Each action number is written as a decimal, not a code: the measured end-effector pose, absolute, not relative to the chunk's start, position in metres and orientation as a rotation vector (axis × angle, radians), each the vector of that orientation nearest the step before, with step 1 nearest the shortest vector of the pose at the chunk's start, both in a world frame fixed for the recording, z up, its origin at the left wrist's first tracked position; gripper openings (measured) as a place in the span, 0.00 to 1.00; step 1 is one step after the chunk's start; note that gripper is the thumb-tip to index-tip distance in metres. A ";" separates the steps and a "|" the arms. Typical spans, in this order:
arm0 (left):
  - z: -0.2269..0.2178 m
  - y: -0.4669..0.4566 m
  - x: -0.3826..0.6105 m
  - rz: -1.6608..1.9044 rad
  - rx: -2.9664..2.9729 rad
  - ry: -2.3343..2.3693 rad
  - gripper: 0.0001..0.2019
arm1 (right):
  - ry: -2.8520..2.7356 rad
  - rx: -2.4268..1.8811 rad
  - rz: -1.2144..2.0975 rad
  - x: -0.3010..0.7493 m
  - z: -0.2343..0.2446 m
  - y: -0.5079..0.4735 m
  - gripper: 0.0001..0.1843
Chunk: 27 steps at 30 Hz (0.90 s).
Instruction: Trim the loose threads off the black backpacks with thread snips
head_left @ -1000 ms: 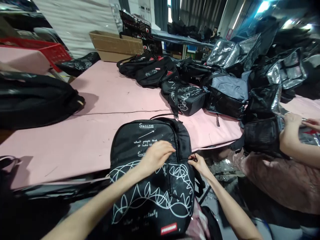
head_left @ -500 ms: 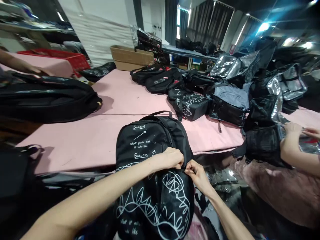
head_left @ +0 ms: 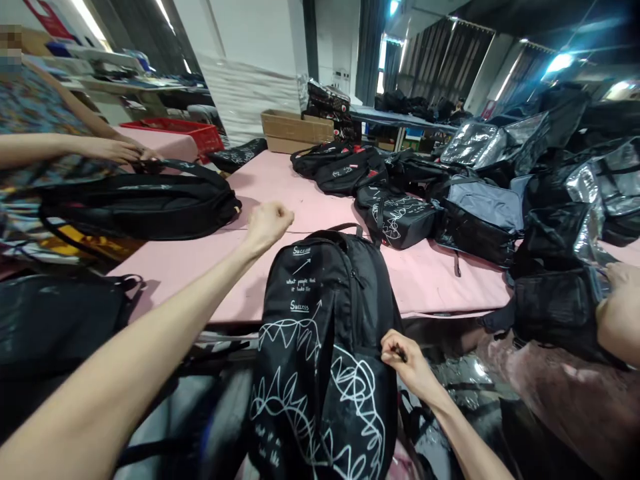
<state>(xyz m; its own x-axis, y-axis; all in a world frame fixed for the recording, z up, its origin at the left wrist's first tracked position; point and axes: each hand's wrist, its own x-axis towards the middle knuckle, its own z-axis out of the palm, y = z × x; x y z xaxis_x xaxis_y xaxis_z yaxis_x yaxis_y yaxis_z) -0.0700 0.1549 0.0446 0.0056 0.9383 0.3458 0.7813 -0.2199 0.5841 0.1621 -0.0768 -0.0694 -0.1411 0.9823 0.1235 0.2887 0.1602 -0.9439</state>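
A black backpack (head_left: pixel 305 360) with white scribbles and the word "Success" stands upright in front of me, against the table's near edge. My left hand (head_left: pixel 270 223) is raised above the pink tabletop, off the bag's upper left, fingers curled closed; whatever is in them I cannot make out. At the bag's right side my right hand (head_left: pixel 407 363) pinches the fabric near the side pocket. Something small and dark shows within its curled fingers, too small to name. A zipper runs down the bag's upper right side.
Several black bags (head_left: pixel 395 213) lie across the pink table (head_left: pixel 270 180), with silver-lined ones (head_left: pixel 475 143) at right. At left a co-worker's hands (head_left: pixel 120 150) touch another black backpack (head_left: pixel 165 200). Another person's hand (head_left: pixel 623 293) is at far right. Behind stand a cardboard box (head_left: pixel 295 131) and red crate (head_left: pixel 200 137).
My left hand has left the backpack's side and moved up and left. My right hand stays at the bag's right side. The view has shifted left, showing more of the co-worker.
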 end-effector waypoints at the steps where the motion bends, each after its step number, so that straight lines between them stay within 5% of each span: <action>1: 0.040 0.153 -0.069 0.934 2.116 1.717 0.12 | -1.577 -1.258 1.039 0.162 -0.070 -0.076 0.10; 9: 0.012 0.095 -0.025 0.568 3.124 0.970 0.18 | -1.583 -1.285 1.031 0.156 -0.077 -0.064 0.09; 16: 0.020 0.105 -0.018 0.154 3.260 0.780 0.13 | -1.619 -1.284 1.026 0.155 -0.078 -0.060 0.09; 27: -0.008 0.060 -0.013 0.205 3.386 0.341 0.05 | -1.585 -1.316 0.995 0.157 -0.088 -0.056 0.09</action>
<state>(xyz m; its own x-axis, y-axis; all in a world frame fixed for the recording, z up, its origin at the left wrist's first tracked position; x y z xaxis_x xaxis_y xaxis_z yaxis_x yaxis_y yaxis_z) -0.0128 0.0602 -0.0080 0.9732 0.1792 0.1440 0.2111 -0.9447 -0.2508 0.1565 -0.0561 -0.0882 -0.1091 0.9882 0.1074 0.3328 0.1381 -0.9328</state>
